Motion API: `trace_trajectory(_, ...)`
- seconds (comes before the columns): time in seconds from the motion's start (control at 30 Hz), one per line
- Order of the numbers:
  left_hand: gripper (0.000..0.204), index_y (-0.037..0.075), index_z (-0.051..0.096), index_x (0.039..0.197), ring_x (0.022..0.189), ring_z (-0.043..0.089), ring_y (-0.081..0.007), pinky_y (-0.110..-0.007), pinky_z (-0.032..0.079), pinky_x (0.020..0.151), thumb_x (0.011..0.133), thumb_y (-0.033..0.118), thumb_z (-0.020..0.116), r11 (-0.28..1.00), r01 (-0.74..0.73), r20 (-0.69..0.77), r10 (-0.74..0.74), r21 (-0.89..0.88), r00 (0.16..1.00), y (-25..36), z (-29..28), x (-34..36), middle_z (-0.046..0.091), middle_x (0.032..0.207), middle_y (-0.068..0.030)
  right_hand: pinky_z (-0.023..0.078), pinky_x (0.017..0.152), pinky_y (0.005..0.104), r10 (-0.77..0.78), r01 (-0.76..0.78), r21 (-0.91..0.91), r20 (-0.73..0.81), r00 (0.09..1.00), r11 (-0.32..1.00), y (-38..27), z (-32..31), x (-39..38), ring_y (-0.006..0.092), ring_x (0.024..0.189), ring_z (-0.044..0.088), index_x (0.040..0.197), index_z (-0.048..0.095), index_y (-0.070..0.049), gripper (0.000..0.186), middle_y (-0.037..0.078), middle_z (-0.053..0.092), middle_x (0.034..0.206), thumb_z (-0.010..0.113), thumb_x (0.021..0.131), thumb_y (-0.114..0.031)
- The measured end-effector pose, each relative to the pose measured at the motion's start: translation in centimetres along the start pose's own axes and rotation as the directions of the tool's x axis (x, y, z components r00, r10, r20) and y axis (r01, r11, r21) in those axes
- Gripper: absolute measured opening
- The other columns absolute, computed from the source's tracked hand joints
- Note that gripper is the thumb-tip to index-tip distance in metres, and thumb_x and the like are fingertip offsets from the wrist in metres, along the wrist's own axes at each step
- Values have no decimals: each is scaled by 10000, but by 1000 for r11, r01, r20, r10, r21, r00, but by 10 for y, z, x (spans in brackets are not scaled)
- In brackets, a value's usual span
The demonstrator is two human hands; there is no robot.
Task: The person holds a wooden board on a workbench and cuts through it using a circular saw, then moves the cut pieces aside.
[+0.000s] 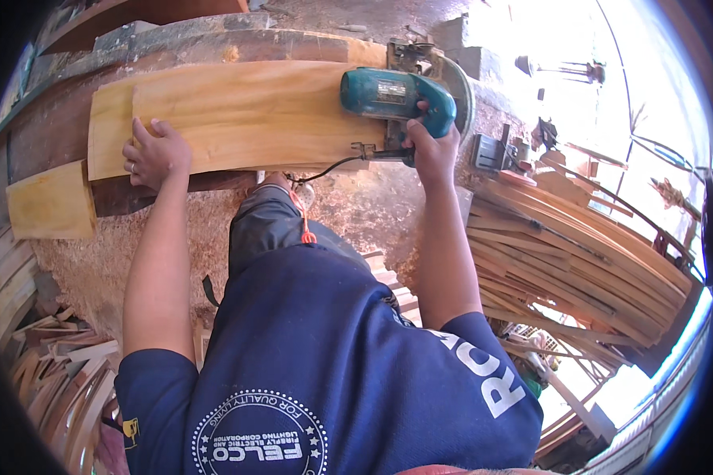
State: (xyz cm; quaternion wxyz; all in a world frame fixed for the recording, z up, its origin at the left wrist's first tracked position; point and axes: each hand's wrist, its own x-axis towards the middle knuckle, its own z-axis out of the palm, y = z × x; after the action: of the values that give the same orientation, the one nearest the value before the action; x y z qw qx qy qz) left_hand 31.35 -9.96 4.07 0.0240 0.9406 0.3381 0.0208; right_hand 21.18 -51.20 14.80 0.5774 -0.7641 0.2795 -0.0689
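In the head view, my right hand point(436, 142) is wrapped round the rear handle of a teal circular saw point(384, 93). The saw sits across the right end of a long, pale wooden board point(253, 111), its round guard point(459, 95) on the far right side; the blade itself is hidden. My left hand point(160, 154), with a ring on one finger, presses on the board near its left end, fingers bent over it. A second board point(111, 131) shows from under the top one at the left. From the saw's handle a black cord point(333, 168) runs toward my legs.
Below the long board's left end lies a short wood offcut point(51, 202). A thick, worn timber bench point(47, 131) supports the work. Sawdust point(95, 269) covers the ground. Stacked wood strips point(578, 253) stand at the right, with more scraps point(63, 380) at the lower left.
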Motion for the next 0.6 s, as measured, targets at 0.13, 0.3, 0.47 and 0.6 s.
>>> trace_trajectory(0.13, 547, 302, 483, 1534, 1324, 476, -374, -576, 368, 1066, 1038, 530, 453, 1000, -3, 24, 3, -4, 1000, 3, -1, 0, 478, 1496, -156, 509, 605, 284, 29, -29, -14, -24, 999, 999, 0, -1, -2, 118, 641, 644, 1155, 663, 9, 334, 32, 664, 785, 740, 848, -97)
trace_trajectory(0.3, 561, 303, 466, 1542, 1333, 470, -363, -586, 358, 1066, 1039, 550, 439, 999, 3, 25, -2, -32, 1000, 0, 7, -1, 479, 1496, -142, 491, 583, 286, 140, -140, -34, -11, 990, 990, 11, -18, -35, 120, 625, 635, 1127, 668, -19, 314, 31, 661, 765, 764, 841, -105)
trace_trajectory(0.47, 576, 308, 449, 1557, 1379, 439, -364, -593, 345, 1090, 1038, 558, 447, 1000, -3, 37, 4, -29, 999, -1, 8, -3, 465, 1513, -134, 484, 577, 288, 247, -248, -43, -29, 969, 968, 17, -63, -102, 115, 619, 621, 1083, 683, -18, 272, 30, 661, 779, 764, 838, -107)
trace_trajectory(0.6, 561, 306, 471, 1543, 1407, 417, -363, -621, 346, 1093, 1024, 511, 529, 994, -35, 90, 44, -100, 995, -15, -1, -1, 446, 1539, -104, 507, 649, 281, 202, -201, -161, -7, 979, 966, 12, -123, -124, 97, 708, 621, 1104, 729, -10, 310, 20, 682, 840, 768, 810, -99)
